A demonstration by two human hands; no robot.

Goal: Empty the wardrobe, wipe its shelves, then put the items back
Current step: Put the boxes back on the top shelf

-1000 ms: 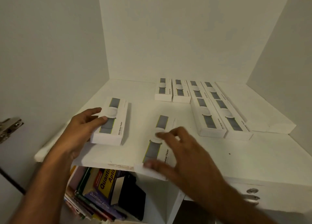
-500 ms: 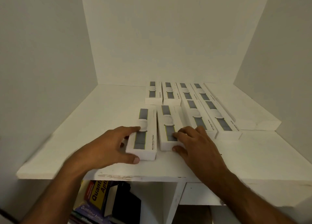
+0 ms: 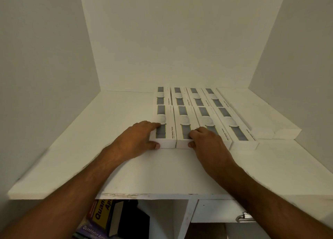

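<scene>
Several slim white tracker boxes lie in two rows on the white wardrobe shelf [image 3: 100, 145], right of its middle. My left hand [image 3: 137, 139] rests on the leftmost front box [image 3: 167, 115], fingers on its top and left side, thumb against its near end. My right hand [image 3: 207, 141] holds the second front box [image 3: 184, 117] the same way, fingers on top and thumb at the near end. Both boxes lie flat, side by side, touching the back row [image 3: 178, 96] and the front boxes to their right [image 3: 232, 125].
Long plain white boxes [image 3: 261, 116] lie along the right wall. Under the shelf, books [image 3: 100, 219] stand in the left compartment, and a drawer with a metal handle [image 3: 243, 218] sits at the right. White walls close in the sides and back.
Both hands slid the two boxes from the front of the shelf back and to the right, until they joined the rows. The camera view has risen.
</scene>
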